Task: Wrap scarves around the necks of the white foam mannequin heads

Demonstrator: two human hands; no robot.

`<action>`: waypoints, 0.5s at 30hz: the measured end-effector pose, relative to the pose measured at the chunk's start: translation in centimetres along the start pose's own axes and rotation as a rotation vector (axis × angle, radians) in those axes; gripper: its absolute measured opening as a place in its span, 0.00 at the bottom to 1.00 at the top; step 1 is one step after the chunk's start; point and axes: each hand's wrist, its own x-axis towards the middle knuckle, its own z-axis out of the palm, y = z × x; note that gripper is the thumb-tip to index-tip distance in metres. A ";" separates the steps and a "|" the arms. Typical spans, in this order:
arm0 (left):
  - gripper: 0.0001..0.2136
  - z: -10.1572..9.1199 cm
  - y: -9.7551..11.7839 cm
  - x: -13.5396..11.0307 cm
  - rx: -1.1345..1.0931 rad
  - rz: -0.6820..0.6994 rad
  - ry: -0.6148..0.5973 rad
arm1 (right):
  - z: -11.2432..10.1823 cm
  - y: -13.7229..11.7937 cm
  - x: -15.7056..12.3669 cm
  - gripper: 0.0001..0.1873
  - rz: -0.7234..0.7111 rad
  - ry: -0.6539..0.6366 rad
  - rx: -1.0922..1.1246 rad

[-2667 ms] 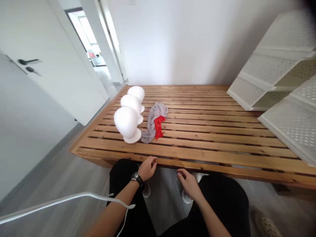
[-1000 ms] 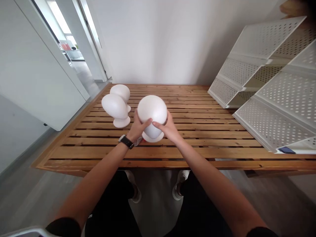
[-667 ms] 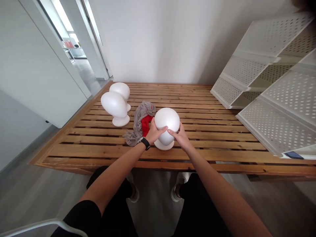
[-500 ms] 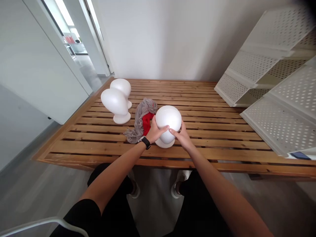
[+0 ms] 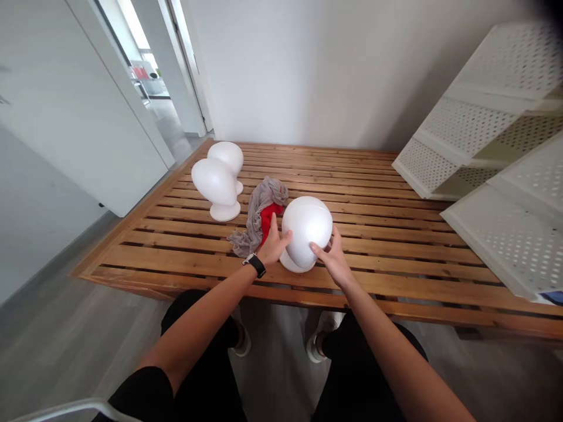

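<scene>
A white foam mannequin head (image 5: 308, 225) stands on its round base near the slatted bench's front edge, tilted slightly. Against its right side is my right hand (image 5: 334, 256), thumb on the front and fingers curled around the far side. My left hand (image 5: 273, 246), with a black wristwatch, is at the head's left, fingers stretched and thumb apart, close to its surface. Just left of it lies a crumpled grey scarf (image 5: 254, 225) with a red cloth (image 5: 267, 221) bunched in it. Two more white mannequin heads (image 5: 214, 180) stand together farther left.
The wooden slatted bench (image 5: 373, 240) runs along a white wall (image 5: 285, 76). White perforated racks (image 5: 505, 223) lean at the right. A white door (image 5: 88, 105) is at the left, beside an open doorway. My feet are on the grey floor below the bench edge.
My left hand has loosened from the mannequin head, its fingers now stretched out beside it. The right hand has shifted lower on the right side. The head is turned and tilted slightly.
</scene>
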 end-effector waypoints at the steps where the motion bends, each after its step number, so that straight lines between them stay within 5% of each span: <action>1: 0.45 -1.2 -0.7 0.8 0.043 -0.029 0.066 | -0.5 0.3 -0.5 0.68 0.030 0.027 -0.012; 4: 0.39 -5.5 -2.8 3.9 0.267 -0.211 0.281 | -2.1 2.2 -3.7 0.61 0.038 0.106 -0.050; 7: 0.33 -8.6 -4.5 6.8 0.379 -0.401 0.347 | -2.7 5.0 -8.5 0.51 0.014 0.115 -0.037; 11: 0.18 -10.0 -6.2 8.3 0.308 -0.534 0.332 | -2.0 7.8 -14.7 0.49 0.062 0.105 -0.017; 15: 0.11 -10.9 -5.9 8.3 0.133 -0.577 0.299 | -1.4 8.5 -18.1 0.42 0.075 0.025 -0.040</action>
